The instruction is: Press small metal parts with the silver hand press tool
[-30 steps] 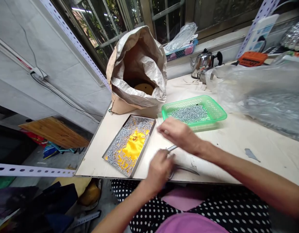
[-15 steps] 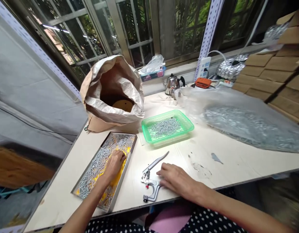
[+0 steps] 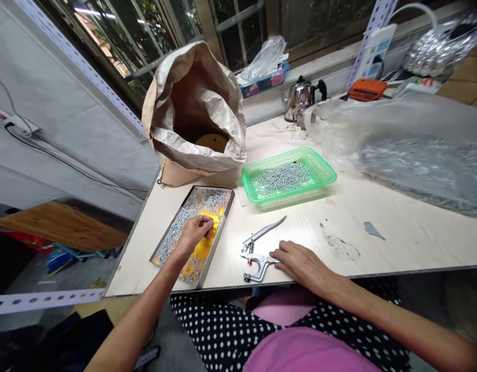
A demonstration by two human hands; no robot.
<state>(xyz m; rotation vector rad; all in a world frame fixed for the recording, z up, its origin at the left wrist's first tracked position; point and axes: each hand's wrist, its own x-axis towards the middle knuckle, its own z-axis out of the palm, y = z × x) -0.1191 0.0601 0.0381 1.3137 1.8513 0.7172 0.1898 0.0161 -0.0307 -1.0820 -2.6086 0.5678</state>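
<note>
My left hand (image 3: pixel 197 230) reaches into a flat metal tray (image 3: pixel 219 227) with a yellow lining, scattered with small silver metal pieces. Its fingers are curled in a pinch over the pieces; what they hold is too small to make out. My right hand (image 3: pixel 300 262) lies on the table with its fingers resting on the handle of a metal hand press tool (image 3: pixel 257 248), which lies flat on the tabletop between both hands. A green plastic basket (image 3: pixel 323 170) with more silver pieces stands just beyond the tool.
A large open paper sack (image 3: pixel 195 119) stands behind the tray. A clear plastic bag (image 3: pixel 412 150) of silver parts covers the right of the table. A steel kettle (image 3: pixel 298 98) and an orange device (image 3: pixel 366 90) sit by the window. The table's front edge is close to my lap.
My left hand left the press tool and went into the yellow-lined tray. My right hand dropped from above the table onto the tool's handle. The camera view shifted.
</note>
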